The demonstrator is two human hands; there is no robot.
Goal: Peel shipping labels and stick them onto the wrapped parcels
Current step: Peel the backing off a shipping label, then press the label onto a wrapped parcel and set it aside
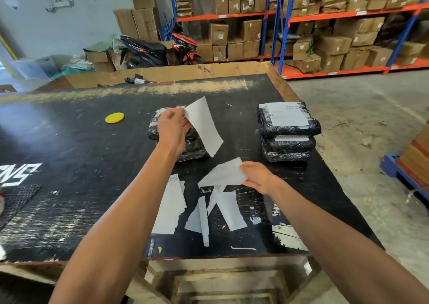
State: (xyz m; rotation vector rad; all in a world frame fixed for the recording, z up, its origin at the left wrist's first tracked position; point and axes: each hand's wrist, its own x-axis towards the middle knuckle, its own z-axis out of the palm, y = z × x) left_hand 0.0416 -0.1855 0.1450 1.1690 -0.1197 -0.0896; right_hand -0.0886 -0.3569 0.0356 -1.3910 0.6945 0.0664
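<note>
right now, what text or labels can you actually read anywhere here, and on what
White letters on the table at its left edge, upside down and cut off: not readable for certain.
Print on the label of the top parcel in the right stack: too small.
Stickers on the shelf boxes: blurred.
Label held by the left hand: blank side showing.

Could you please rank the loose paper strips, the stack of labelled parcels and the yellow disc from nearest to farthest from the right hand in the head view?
From the right hand:
1. Loose paper strips, just below-left of it on the table.
2. Stack of labelled parcels, beyond it to the right.
3. Yellow disc, far left, past the left hand.
</note>
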